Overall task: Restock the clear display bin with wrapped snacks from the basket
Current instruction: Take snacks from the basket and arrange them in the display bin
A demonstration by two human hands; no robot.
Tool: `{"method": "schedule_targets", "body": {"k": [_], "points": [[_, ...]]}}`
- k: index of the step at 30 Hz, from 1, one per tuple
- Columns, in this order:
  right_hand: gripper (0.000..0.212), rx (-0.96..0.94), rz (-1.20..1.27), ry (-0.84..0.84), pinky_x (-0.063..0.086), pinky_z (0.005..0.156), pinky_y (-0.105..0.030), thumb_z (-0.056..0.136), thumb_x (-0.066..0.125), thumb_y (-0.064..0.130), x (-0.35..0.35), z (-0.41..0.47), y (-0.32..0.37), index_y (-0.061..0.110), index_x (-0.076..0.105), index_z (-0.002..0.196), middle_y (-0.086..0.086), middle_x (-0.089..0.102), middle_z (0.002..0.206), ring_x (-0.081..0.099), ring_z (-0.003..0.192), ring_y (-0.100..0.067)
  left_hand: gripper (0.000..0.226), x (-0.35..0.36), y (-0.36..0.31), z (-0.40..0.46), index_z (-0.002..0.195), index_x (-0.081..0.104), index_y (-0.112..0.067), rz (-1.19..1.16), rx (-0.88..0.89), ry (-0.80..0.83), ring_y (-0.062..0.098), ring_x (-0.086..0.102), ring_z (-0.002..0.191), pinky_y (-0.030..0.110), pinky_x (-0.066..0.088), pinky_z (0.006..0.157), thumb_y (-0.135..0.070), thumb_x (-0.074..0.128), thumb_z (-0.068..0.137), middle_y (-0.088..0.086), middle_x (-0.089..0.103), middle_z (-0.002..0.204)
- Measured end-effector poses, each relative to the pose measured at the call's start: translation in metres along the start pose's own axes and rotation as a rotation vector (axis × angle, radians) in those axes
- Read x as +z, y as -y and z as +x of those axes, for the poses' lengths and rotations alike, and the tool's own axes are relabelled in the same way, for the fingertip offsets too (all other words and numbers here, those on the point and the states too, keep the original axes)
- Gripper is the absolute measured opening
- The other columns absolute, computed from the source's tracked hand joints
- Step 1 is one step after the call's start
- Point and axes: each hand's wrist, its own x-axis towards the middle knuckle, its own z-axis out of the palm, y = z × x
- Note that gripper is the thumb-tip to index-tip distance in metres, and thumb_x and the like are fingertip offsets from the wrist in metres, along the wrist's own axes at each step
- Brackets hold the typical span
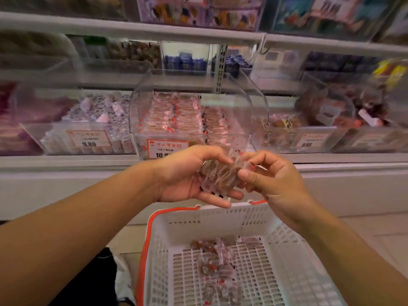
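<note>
Left hand (187, 175) fingers (223, 196) curled under a stack of wrapped snacks (220, 175), right hand (271, 175) fingers pinching its blurred far edge, clear display bin (192, 120) just beyond, basket (240, 259) below, bottom cut off, loose snacks (217, 268) inside.

- A neighbouring bin (72, 138) to the left holds purple-and-white wrapped sweets and bears a price label (88, 139) reading 9.80.
- A bin on the right (293, 133) holds brown wrapped snacks.
- On the shelf above (132, 29), a clear box holds blue packets (185, 61).
- A perforated metal upright (220, 69) runs behind the shelves.
- Colourful bags (198, 12) sit along the top row, blurred.
</note>
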Motion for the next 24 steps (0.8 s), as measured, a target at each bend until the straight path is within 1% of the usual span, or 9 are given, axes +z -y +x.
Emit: {"method": "schedule_targets", "body": {"k": [2, 5, 8, 10, 12, 14, 19, 22, 24], "points": [[0.028, -0.044, -0.103, -0.042, 0.052, 0.064, -0.019, 0.065, 0.079, 0.022, 0.0, 0.0, -0.002, 0.018, 0.065, 0.088, 0.01, 0.074, 0.102, 0.066, 0.074, -0.006, 0.024, 0.002, 0.002, 0.004, 0.102, 0.075, -0.018, 0.128, 0.037, -0.012, 0.025, 0.072, 0.096, 0.034, 0.06, 0.067, -0.031, 0.073, 0.081, 0.011, 0.073, 0.104], [0.046, -0.087, -0.239, 0.007, 0.053, 0.079, -0.016, 0.079, 0.076, 0.018, 0.007, -0.001, -0.006, 0.035, 0.064, 0.12, 0.02, 0.071, 0.113, 0.067, 0.103, 0.001, 0.022, 0.003, 0.005, 0.008, 0.093, 0.075, -0.021, 0.16, 0.055, -0.055, 0.019, 0.072, 0.08, 0.037, 0.06, 0.069, -0.022, 0.081, 0.071, 0.009, 0.071, 0.091], [0.048, -0.169, -0.377, 0.04, 0.056, 0.084, -0.02, 0.088, 0.069, 0.005, 0.012, 0.0, -0.006, 0.032, 0.063, 0.127, 0.021, 0.07, 0.116, 0.068, 0.106, -0.004, 0.031, 0.002, -0.003, 0.005, 0.104, 0.072, -0.016, 0.159, 0.037, -0.034, 0.018, 0.071, 0.079, 0.041, 0.06, 0.071, -0.01, 0.079, 0.074, 0.008, 0.072, 0.091], [0.052, -0.209, -0.456, 0.081, 0.055, 0.09, -0.026, 0.086, 0.072, 0.007, 0.013, 0.001, 0.002, 0.031, 0.061, 0.131, 0.017, 0.069, 0.12, 0.066, 0.111, -0.006, 0.045, 0.002, -0.008, 0.002, 0.119, 0.063, -0.013, 0.198, 0.027, -0.052, 0.019, 0.071, 0.076, 0.044, 0.06, 0.07, 0.001, 0.076, 0.077, 0.007, 0.071, 0.083], [0.068, -0.228, -0.547, 0.181, 0.052, 0.093, -0.022, 0.081, 0.078, 0.009, 0.011, 0.007, 0.018, 0.031, 0.052, 0.139, 0.015, 0.065, 0.127, 0.06, 0.119, -0.003, 0.062, 0.004, -0.014, -0.001, 0.127, 0.052, -0.015, 0.308, 0.035, -0.098, 0.023, 0.07, 0.071, 0.042, 0.06, 0.066, 0.01, 0.076, 0.075, 0.008, 0.068, 0.076], [0.07, -0.236, -0.658, 0.289, 0.051, 0.093, -0.022, 0.076, 0.084, 0.01, 0.011, 0.016, 0.038, 0.027, 0.054, 0.137, 0.011, 0.065, 0.124, 0.062, 0.115, -0.004, 0.064, 0.008, -0.02, -0.004, 0.124, 0.052, -0.014, 0.459, 0.052, -0.126, 0.025, 0.07, 0.07, 0.042, 0.061, 0.064, 0.013, 0.077, 0.071, 0.01, 0.068, 0.075], [0.039, -0.269, -1.026, 0.423, 0.052, 0.078, -0.027, 0.07, 0.085, 0.019, 0.018, 0.039, 0.077, 0.019, 0.07, 0.106, 0.01, 0.067, 0.093, 0.063, 0.085, -0.007, 0.075, 0.002, -0.046, -0.02, 0.125, 0.044, -0.014, 0.532, 0.117, -0.187, 0.021, 0.072, 0.076, 0.029, 0.058, 0.057, 0.013, 0.08, 0.065, 0.009, 0.074, 0.092], [0.03, -0.249, -1.198, 0.403, 0.052, 0.07, -0.031, 0.068, 0.077, 0.032, 0.019, 0.059, 0.096, 0.022, 0.069, 0.096, 0.007, 0.065, 0.084, 0.06, 0.075, -0.008, 0.061, -0.007, -0.068, -0.029, 0.122, 0.051, -0.014, 0.434, 0.194, -0.185, 0.028, 0.074, 0.084, 0.029, 0.061, 0.064, -0.014, 0.08, 0.068, 0.014, 0.075, 0.099], [0.026, -0.26, -1.182, 0.334, 0.05, 0.065, -0.025, 0.072, 0.075, 0.034, 0.017, 0.083, 0.107, 0.025, 0.068, 0.095, 0.007, 0.065, 0.082, 0.059, 0.072, -0.005, 0.037, -0.017, -0.077, -0.026, 0.111, 0.062, -0.015, 0.408, 0.382, -0.392, 0.025, 0.074, 0.085, 0.03, 0.062, 0.065, -0.032, 0.073, 0.081, 0.01, 0.075, 0.099]]}}
